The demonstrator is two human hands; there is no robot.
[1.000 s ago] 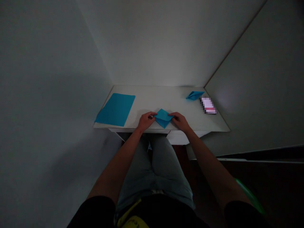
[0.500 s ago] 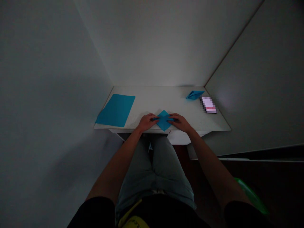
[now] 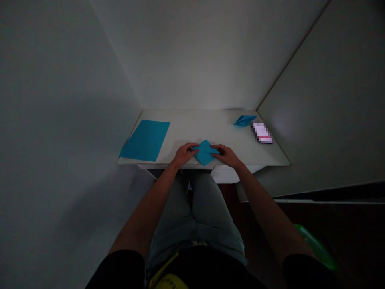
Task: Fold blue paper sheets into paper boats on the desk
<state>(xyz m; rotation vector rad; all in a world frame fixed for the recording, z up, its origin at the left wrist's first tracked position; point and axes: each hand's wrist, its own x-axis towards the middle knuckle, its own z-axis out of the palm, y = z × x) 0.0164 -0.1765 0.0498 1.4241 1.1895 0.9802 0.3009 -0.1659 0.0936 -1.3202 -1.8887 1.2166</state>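
My left hand [image 3: 183, 155] and right hand [image 3: 227, 156] both hold the folded paper [image 3: 205, 153], fingers closed narrowly on its opposite side corners. It lies between my hands, flat on the desk [image 3: 204, 130] near the front edge, a blue diamond with one point toward me. Off to the left lies a flat blue sheet [image 3: 144, 140]. Far right, by the back edge, sits a small folded blue piece [image 3: 244, 120], just beside a pixelated phone-like object [image 3: 262, 133].
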